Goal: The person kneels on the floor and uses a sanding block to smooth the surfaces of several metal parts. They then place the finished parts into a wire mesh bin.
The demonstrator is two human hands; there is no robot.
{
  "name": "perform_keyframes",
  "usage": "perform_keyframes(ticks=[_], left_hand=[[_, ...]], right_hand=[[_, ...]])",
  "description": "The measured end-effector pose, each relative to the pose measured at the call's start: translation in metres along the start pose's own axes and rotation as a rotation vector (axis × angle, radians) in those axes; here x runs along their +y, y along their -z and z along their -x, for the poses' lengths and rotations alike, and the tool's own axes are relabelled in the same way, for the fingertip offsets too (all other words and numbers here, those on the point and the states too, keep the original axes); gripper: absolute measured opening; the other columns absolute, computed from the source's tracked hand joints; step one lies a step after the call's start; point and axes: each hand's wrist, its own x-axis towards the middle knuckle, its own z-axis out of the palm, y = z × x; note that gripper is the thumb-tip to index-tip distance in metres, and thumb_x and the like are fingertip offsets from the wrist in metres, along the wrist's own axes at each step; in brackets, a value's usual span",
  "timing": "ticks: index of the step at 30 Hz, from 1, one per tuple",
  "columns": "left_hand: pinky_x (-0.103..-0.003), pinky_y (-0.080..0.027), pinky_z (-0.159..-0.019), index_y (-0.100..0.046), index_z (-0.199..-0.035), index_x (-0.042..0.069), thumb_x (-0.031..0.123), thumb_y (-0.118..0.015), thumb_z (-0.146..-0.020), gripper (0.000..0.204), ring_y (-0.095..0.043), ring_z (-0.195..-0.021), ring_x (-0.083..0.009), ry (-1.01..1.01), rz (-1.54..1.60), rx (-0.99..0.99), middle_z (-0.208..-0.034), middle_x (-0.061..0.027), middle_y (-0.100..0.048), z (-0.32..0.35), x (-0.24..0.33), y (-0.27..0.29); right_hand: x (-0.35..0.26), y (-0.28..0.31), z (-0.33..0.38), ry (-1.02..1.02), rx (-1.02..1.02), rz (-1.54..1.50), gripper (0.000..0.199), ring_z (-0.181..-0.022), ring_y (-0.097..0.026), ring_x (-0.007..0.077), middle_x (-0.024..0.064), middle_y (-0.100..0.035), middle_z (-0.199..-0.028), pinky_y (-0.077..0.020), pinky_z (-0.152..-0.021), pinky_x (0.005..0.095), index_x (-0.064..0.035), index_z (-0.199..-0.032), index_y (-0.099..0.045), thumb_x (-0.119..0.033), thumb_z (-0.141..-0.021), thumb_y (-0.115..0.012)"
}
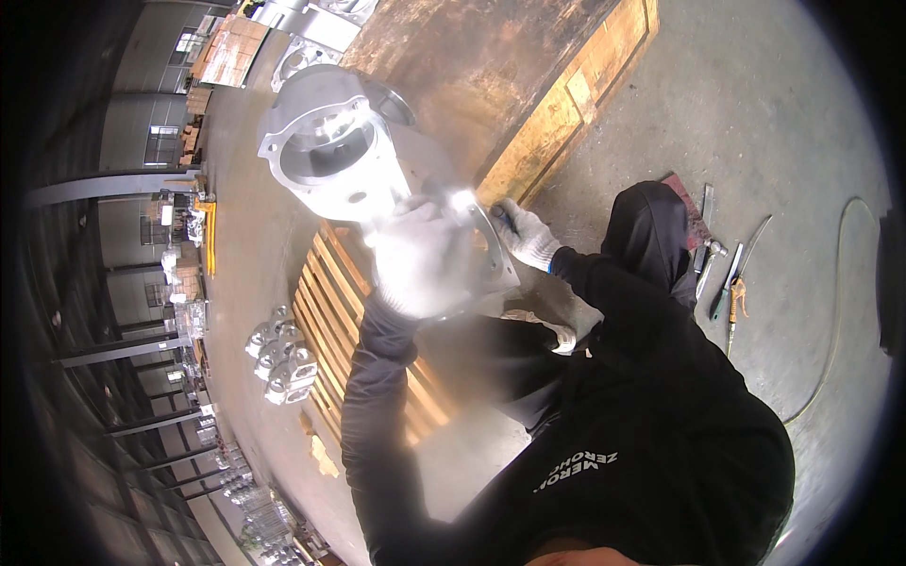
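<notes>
A large silver-grey metal casting (377,179) with a wide round opening rests at the corner of a wooden worktop (453,66). My left hand (420,259), in a white knitted glove, grips the near part of the casting; glare washes out its fingers. Beside the casting's near flange, my right hand (530,238) wears the same kind of glove. Its fingers are curled round a small dark object (503,219), of which only a short end shows. Bright light blurs the metal between the two hands.
A slatted wooden pallet (330,321) lies left of my legs, with several smaller castings (281,358) beyond it. On the floor at right are a hammer (717,248), a green-handled file (719,304), an orange-handled air gun (739,297) and a thin hose (838,274).
</notes>
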Motion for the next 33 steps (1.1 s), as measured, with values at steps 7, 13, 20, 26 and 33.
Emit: perform_keyframes(ticks=[7, 13, 20, 26, 33], left_hand=[[-0.042, -0.049, -0.085, -0.069, -0.079, 0.003, -0.003, -0.067, -0.073, 0.009, -0.068, -0.086, -0.0360, -0.077, 0.039, -0.014, -0.074, -0.0126, -0.063, -0.002, -0.005, -0.002], [-0.042, -0.049, -0.085, -0.069, -0.079, 0.003, -0.003, -0.068, -0.072, 0.009, -0.067, -0.083, -0.0353, -0.051, -0.010, -0.020, -0.073, -0.0117, -0.062, 0.001, -0.011, -0.005], [-0.041, -0.050, -0.085, -0.068, -0.073, 0.003, -0.002, -0.068, -0.076, 0.006, -0.062, -0.068, -0.0329, -0.043, 0.005, -0.042, -0.066, -0.0116, -0.059, 0.002, -0.006, -0.005], [-0.043, -0.052, -0.084, -0.069, -0.074, 0.002, 0.001, -0.068, -0.080, 0.006, -0.067, -0.079, -0.0356, -0.059, 0.021, 0.096, -0.071, -0.0128, -0.063, 0.007, -0.011, -0.011], [-0.044, -0.053, -0.082, -0.067, -0.070, 0.003, 0.019, -0.064, -0.090, 0.026, -0.067, -0.078, -0.0357, -0.030, -0.013, 0.083, -0.074, -0.0165, -0.064, 0.012, -0.008, -0.010]], right_hand=[[-0.041, 0.005, 0.009, 0.046, -0.030, 0.144, 0.026, -0.095, -0.066, 0.0419, 0.0249, -0.065, -0.102, -0.0492, -0.082, 0.0486, -0.0011, -0.114, -0.056, -0.025, -0.105, -0.050], [-0.056, 0.006, 0.006, 0.006, 0.009, 0.299, 0.020, -0.090, -0.066, 0.0444, 0.0231, -0.067, -0.097, -0.0500, -0.076, 0.0513, -0.0053, -0.112, -0.057, -0.021, -0.100, -0.056], [-0.048, 0.000, 0.031, 0.108, 0.115, 0.307, 0.019, -0.091, -0.065, 0.0454, 0.0220, -0.067, -0.095, -0.0505, -0.076, 0.0516, -0.0074, -0.113, -0.058, -0.016, -0.096, -0.060], [-0.062, 0.000, 0.084, 0.096, 0.108, 0.242, 0.027, -0.096, -0.065, 0.0449, 0.0226, -0.069, -0.100, -0.0498, -0.079, 0.0527, -0.0063, -0.120, -0.061, -0.027, -0.102, -0.057], [-0.064, -0.007, 0.136, 0.050, 0.160, 0.330, 0.025, -0.086, -0.065, 0.0420, 0.0158, -0.067, -0.088, -0.0499, -0.074, 0.0521, -0.0092, -0.109, -0.056, -0.013, -0.091, -0.071]])
